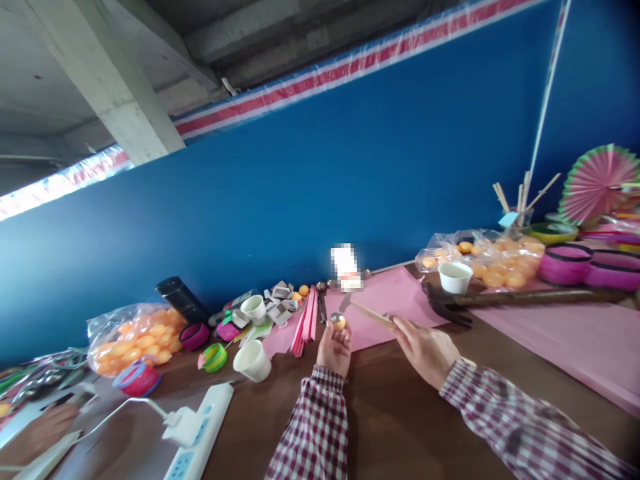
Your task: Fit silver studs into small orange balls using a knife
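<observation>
Between the thumb and fingers of my left hand is a small round ball, shiny on top and orange below, held up over the table. My right hand is closed on the end of a thin wooden stick, which points left toward the ball without clearly touching it. A greyish tip, blurred, shows near the stick's far end. Pink paper lies flat behind both hands. Folded pink strips rest left of my left hand.
White cups and a bag of orange balls stand left, near a power strip. Another person's hand is at the far left. On the right are a hammer-like tool, a white cup and a pink fan.
</observation>
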`<move>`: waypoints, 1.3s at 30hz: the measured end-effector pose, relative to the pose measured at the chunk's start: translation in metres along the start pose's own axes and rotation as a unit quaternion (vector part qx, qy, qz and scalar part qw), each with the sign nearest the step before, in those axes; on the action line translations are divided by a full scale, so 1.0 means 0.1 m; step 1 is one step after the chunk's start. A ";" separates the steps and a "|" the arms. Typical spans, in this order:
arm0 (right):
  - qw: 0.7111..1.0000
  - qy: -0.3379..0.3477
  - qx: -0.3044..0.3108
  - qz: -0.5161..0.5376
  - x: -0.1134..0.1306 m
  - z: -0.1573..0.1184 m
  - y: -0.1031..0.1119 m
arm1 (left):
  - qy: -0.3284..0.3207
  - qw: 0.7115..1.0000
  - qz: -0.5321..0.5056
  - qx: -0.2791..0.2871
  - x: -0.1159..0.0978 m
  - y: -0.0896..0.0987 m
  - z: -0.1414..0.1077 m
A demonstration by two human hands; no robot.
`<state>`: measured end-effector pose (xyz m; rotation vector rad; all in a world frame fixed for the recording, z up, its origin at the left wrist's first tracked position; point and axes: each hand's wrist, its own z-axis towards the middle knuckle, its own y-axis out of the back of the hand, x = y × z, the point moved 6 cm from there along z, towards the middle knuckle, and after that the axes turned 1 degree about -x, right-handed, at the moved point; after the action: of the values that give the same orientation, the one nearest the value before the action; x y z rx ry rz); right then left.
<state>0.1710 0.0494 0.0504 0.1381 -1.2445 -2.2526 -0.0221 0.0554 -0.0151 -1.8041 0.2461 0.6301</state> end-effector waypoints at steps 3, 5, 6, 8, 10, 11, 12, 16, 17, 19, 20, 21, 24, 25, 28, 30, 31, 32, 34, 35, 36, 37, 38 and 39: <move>1.000 0.002 0.005 -0.001 0.00 -0.01 -0.01 | 0.001 1.000 0.000 -0.002 0.00 0.01 0.01; 1.000 0.001 0.000 0.003 0.01 -0.01 -0.01 | 0.003 1.000 0.003 -0.005 0.01 0.02 0.02; 1.000 0.000 -0.004 0.007 0.01 -0.01 -0.01 | 0.004 1.000 0.004 -0.008 0.01 0.02 0.02; 1.000 0.000 -0.006 0.013 0.02 -0.01 -0.01 | 0.002 1.000 0.004 -0.013 0.01 0.03 0.02; 1.000 0.006 0.009 0.014 0.04 -0.01 -0.02 | -0.002 1.000 0.004 -0.016 0.01 0.03 0.01; 1.000 0.010 0.018 0.012 0.05 -0.01 -0.03 | -0.003 1.000 0.003 -0.017 0.01 0.02 0.01; 1.000 0.011 0.024 0.009 0.05 -0.01 -0.03 | -0.004 1.000 0.003 -0.017 0.00 0.02 0.00; 1.000 0.000 0.007 -0.002 0.02 -0.01 0.01 | 0.009 1.000 0.007 -0.015 0.01 0.00 -0.01; 1.000 0.000 0.003 -0.002 0.02 0.00 0.02 | 0.013 1.000 0.009 -0.014 0.01 -0.01 -0.02; 1.000 0.007 0.008 -0.003 0.02 0.00 0.01 | 0.020 1.000 0.012 -0.011 0.02 -0.01 -0.02; 1.000 0.011 0.013 -0.008 0.03 0.00 0.00 | 0.020 1.000 0.013 -0.010 0.02 -0.02 -0.03; 1.000 0.014 0.018 -0.015 0.03 0.00 -0.01 | 0.016 1.000 0.012 -0.009 0.02 -0.02 -0.03; 0.999 0.010 0.016 -0.030 0.02 0.00 -0.02 | -0.004 1.000 0.011 -0.011 0.00 -0.02 -0.02; 0.999 0.007 0.011 -0.031 0.01 0.00 -0.01 | -0.008 1.000 0.012 -0.011 0.00 -0.01 -0.01; 1.000 0.001 0.005 -0.025 -0.01 0.00 -0.01 | -0.014 1.000 0.018 -0.009 -0.01 0.00 0.01; 1.000 0.001 0.007 -0.023 -0.01 0.00 -0.01 | -0.019 1.000 0.023 -0.011 -0.01 0.02 0.02; 1.000 0.002 0.009 -0.024 -0.01 0.00 -0.01 | -0.022 0.999 0.025 -0.012 -0.01 0.03 0.03; 1.000 0.002 0.009 -0.024 -0.01 0.00 -0.01 | -0.026 0.999 0.027 -0.013 -0.01 0.04 0.03; 1.000 0.001 0.007 -0.021 -0.01 0.00 0.00 | -0.033 0.999 0.030 -0.014 -0.01 0.05 0.04; 1.000 0.001 0.006 -0.017 -0.01 0.00 0.00 | -0.036 0.999 0.031 -0.014 -0.01 0.05 0.04; 1.000 0.002 0.004 -0.012 0.00 0.00 0.00 | -0.039 0.999 0.031 -0.013 -0.02 0.05 0.04; 1.000 0.005 0.005 -0.009 0.00 0.00 0.00 | -0.041 0.999 0.032 -0.011 -0.02 0.04 0.03; 1.000 0.010 0.008 -0.007 0.01 0.00 0.00 | -0.043 0.998 0.033 -0.009 -0.02 0.03 0.03; 1.000 0.015 0.014 -0.009 0.02 0.00 -0.01 | -0.045 0.998 0.034 -0.007 -0.02 0.02 0.02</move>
<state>0.1687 0.0484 0.0501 0.1942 -1.2648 -2.2402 -0.0256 0.0564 -0.0165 -1.7821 0.2432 0.7612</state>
